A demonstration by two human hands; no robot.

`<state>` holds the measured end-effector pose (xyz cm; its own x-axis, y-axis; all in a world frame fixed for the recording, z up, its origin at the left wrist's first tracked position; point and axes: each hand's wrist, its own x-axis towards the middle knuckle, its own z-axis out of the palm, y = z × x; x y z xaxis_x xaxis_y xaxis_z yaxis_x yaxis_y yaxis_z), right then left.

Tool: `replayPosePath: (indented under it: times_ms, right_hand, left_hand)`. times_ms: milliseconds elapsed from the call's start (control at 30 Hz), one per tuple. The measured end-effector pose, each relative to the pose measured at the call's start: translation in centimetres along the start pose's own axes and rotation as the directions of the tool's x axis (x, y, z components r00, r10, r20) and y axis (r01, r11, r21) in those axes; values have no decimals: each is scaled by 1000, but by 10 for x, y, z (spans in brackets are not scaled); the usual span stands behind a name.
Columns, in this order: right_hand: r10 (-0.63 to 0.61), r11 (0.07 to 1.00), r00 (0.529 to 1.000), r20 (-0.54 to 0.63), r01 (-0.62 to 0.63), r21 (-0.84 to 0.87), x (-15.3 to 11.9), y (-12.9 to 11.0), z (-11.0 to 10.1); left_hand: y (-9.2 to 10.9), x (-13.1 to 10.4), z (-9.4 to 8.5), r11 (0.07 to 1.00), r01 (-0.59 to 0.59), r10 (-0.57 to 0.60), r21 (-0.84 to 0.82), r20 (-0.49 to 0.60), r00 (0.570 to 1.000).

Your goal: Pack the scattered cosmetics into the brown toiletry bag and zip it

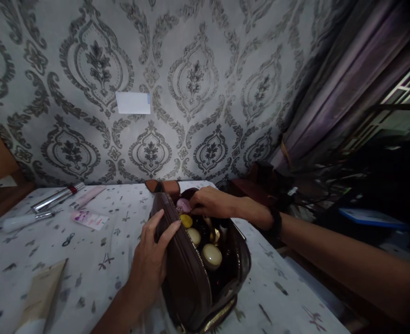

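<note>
A dark brown zippered bag (187, 273) stands on the table with its top unzipped. My left hand (152, 253) grips the bag's left wall, its fingertips at the rim. Over the far end of the opening, my right hand (213, 202) reaches in with bent fingers; what they hold, if anything, is hidden. Just beside those fingers is a pink rounded item (183, 205). Nearer in the bag are a yellow round lid (185, 221), a small cream-lidded jar (194, 236), a larger cream-lidded jar (212, 256) and a gold item (217, 236). The bag's depths are dark.
On the patterned tablecloth (121, 232), a beige tube (42, 297), a pink-and-white packet (89, 220), a silver cylinder (56, 197), a pink tube (90, 196) and a white tube (25, 222) lie at left. A brown strap (170, 187) is behind the bag. Patterned wallpaper (194, 83) rises behind.
</note>
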<state>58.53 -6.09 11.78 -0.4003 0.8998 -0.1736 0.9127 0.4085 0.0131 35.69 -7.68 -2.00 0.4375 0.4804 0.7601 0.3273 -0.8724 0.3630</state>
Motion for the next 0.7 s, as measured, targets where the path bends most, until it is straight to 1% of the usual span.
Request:
replayPosePath:
  times_ms: [67,167,300,367,400,433,533,567,633,667,700]
  right_hand:
    - [-24,999,999,-38,25,27,-3,2,1]
    - [-35,996,991,-128,45,74,-11,0,-3]
    - [-3,988,957,-289,47,145,-33,-14,-9]
    - [-5,983,919,-394,76,165,-47,-29,-6]
    - [-18,981,891,-455,103,162,-55,-39,-2]
    - [-40,977,857,-514,141,158,-62,-50,4]
    - [-140,947,754,-642,291,135,-81,-89,27]
    - [-148,931,701,-698,337,141,-85,-102,35]
    - [-88,898,666,-741,374,229,-90,-127,52]
    - [-77,869,639,-766,420,263,-91,-138,60]
    - [-62,830,646,-761,457,320,-90,-149,68]
  left_hand:
    - [-1,0,1,1000,-1,1,0,-9,1000]
    - [-3,-1,4,1000,5,-5,4,-31,1000]
    - [-3,-2,3,1000,18,-18,12,-6,1000]
    - [-2,-1,0,1000,21,-21,15,12,1000]
    - [-1,-1,-1,1000,23,-23,18,18,1000]
    - [0,-1,-3,999,26,-26,23,27,999]
    - [1,-3,-6,998,51,-53,34,60,997]
    - [2,-3,-6,997,62,-65,38,69,996]
    - [3,-4,-8,995,89,-93,47,91,991]
    - [4,-4,-9,993,103,-108,54,98,989]
    - [5,-5,-11,991,115,-121,62,103,987]
